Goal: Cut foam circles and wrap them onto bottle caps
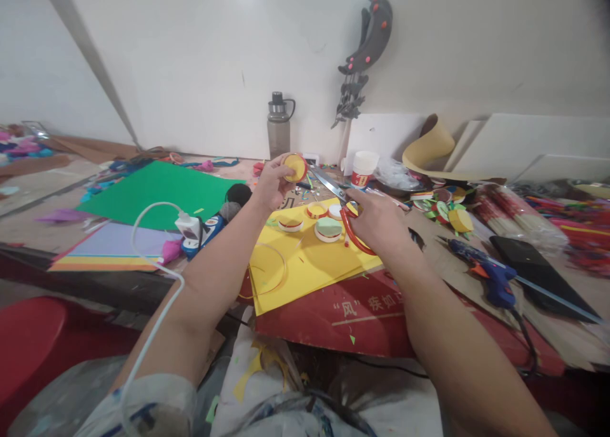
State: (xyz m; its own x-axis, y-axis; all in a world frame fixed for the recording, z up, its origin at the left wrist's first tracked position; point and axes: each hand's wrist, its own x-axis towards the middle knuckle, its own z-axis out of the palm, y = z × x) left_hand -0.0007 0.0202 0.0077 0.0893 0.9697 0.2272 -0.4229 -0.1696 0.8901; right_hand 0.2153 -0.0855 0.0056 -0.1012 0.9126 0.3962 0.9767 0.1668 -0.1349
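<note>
Between the fingers of my left hand (272, 186) is a small round yellow disc with a red rim (296, 168), raised above the table. My right hand (381, 218) grips the red handles of a pair of scissors (328, 183). The blades point up and left, their tips close to the disc. Whether the blades touch it I cannot tell. Below lie yellow sheets (286, 278). On them sit several small round pieces, among them one with a pale green top (328, 227) and one with a yellow top (290, 224).
A blue glue gun (486, 268) and a black phone-like slab (543, 272) lie at right. Behind stand a paper cup (365, 167) and a water bottle (279, 129). A green sheet (157, 192) lies at left, near a white plug (189, 226) whose cable crosses my left arm.
</note>
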